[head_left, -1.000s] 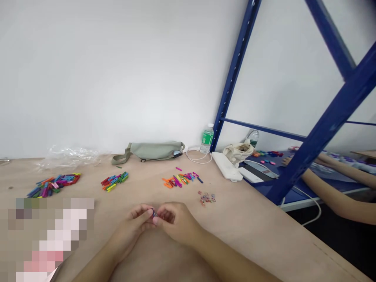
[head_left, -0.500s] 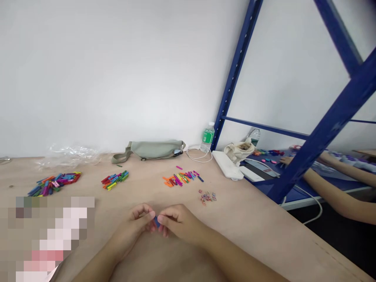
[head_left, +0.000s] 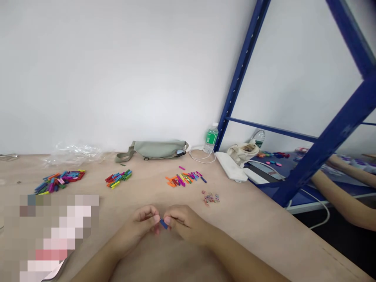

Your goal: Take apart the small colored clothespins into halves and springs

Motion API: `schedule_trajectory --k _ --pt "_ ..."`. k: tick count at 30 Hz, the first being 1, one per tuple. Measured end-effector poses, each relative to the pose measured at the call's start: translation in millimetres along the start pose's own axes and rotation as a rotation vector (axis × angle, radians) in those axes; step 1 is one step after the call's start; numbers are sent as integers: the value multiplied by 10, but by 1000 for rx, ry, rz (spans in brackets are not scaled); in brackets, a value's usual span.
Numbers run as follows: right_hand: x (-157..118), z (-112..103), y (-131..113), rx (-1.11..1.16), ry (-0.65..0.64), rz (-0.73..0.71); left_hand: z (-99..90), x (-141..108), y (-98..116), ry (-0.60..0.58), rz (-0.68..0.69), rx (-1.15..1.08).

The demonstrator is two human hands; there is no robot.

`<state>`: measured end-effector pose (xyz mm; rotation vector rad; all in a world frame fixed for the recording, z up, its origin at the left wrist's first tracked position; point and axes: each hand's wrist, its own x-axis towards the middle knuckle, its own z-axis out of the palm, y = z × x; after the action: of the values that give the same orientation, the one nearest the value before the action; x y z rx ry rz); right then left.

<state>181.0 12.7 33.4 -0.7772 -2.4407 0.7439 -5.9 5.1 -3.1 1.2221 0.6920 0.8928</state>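
Between the fingertips of both hands is a small dark blue piece (head_left: 163,223). My left hand (head_left: 147,221) pinches it from the left, and my right hand (head_left: 180,221) pinches its other side. Both are held low over the tabletop (head_left: 249,235). Beyond them lies a pile of colourful sticks or pegs (head_left: 185,179), with small pinkish pieces (head_left: 210,198) nearer on the right. Another colourful pile (head_left: 118,179) is further left, and a larger one (head_left: 60,181) lies at the far left.
Along the wall are clear plastic wrap (head_left: 76,154), a grey-green pouch (head_left: 160,149) and a bottle (head_left: 211,138). A white case (head_left: 231,167) is beside a blue metal frame (head_left: 329,135). Another person's arms (head_left: 343,196) reach over a blue table. A blurred pinkish-white object (head_left: 67,231) lies front left.
The view has shifted slightly, so most things appear further right. My fingers have moved a little, and more of the blue piece shows between them. The other person's arms remain at the right.
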Motion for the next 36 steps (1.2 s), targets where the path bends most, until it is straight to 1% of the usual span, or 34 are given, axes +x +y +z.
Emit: schedule_trajectory --k 5,8,11,14,16,18,21,23,25,27,29,30,32,34,36 --pt "-7 2 37 70 -48 24 0 -2 10 -38 9 -10" --pt "-8 -4 15 13 -52 -39 5 -15 12 -43 -3 -18" --pt "-12 -36 -21 -77 -25 -97 5 -25 15 -55 -26 -39" --pt "-20 -104 -25 -173 45 -57 1 -17 11 -50 -45 -78" --pt "-27 -171 16 -261 102 15 -4 -5 2 -26 -49 -118" --pt "-44 -251 97 -376 151 140 -9 7 -5 5 -40 -162" --pt "-107 -396 270 -529 189 453 -11 13 -4 39 -33 -214" --pt "-169 -501 385 -572 198 637 -6 9 4 50 -36 -230" --pt "-224 -595 463 -584 218 719 2 6 10 54 -40 -239" --pt "-246 -650 475 -596 244 738 7 11 6 65 -38 -244" --pt "-220 -632 411 -574 276 701 6 24 -8 78 -37 -251" --pt "-191 -589 354 -518 294 636 5 32 -16 87 -34 -256" --pt "-116 -437 211 -313 323 415 5 45 -25 102 -21 -264" --pt "-40 -231 66 -94 304 183 14 48 -18 103 -7 -259" --pt "21 -22 -39 -9 271 50 31 41 4 90 3 -242"
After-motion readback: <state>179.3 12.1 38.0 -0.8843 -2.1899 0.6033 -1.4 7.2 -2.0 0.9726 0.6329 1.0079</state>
